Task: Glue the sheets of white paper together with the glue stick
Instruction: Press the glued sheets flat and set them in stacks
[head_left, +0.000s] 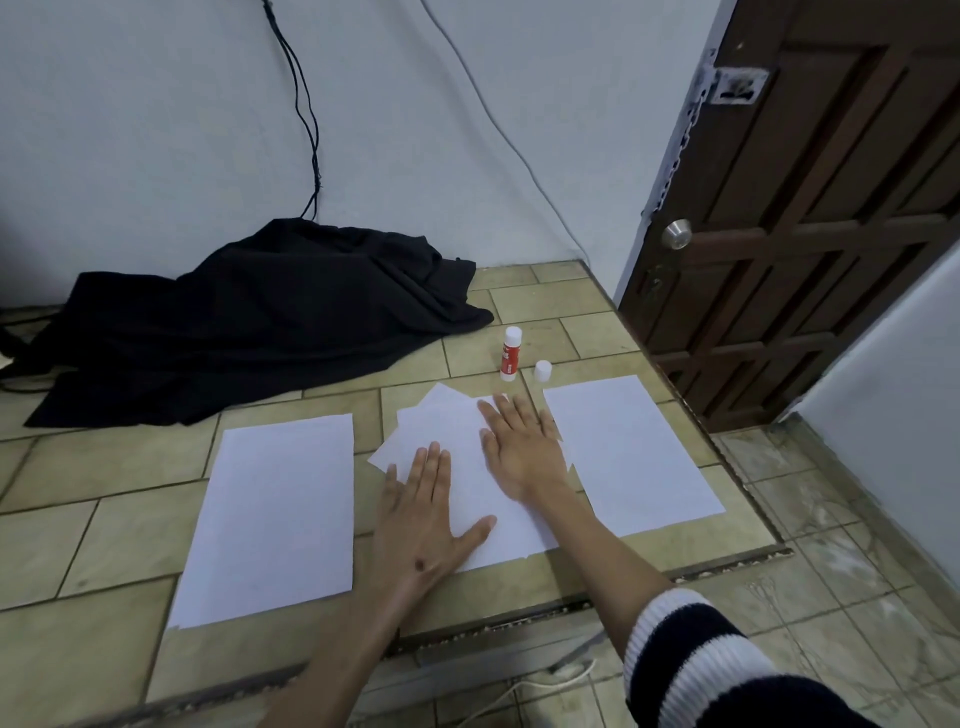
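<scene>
A stack of overlapping white sheets (457, 436) lies in the middle of the tiled surface, its layers slightly askew. My left hand (423, 512) rests flat on the stack's near left part, fingers spread. My right hand (519, 447) presses flat on the stack's right side. One single white sheet (275, 514) lies to the left, another white sheet (631, 452) to the right. Behind the stack the red-and-white glue stick (510, 354) stands upright with its tip uncovered. Its white cap (543, 372) stands beside it on the right.
A crumpled black cloth (249, 317) covers the far left of the tiled platform (83, 540). Cables run down the wall behind it. The platform's edge drops to a lower floor at the right and front. A brown wooden door (810, 208) stands at the right.
</scene>
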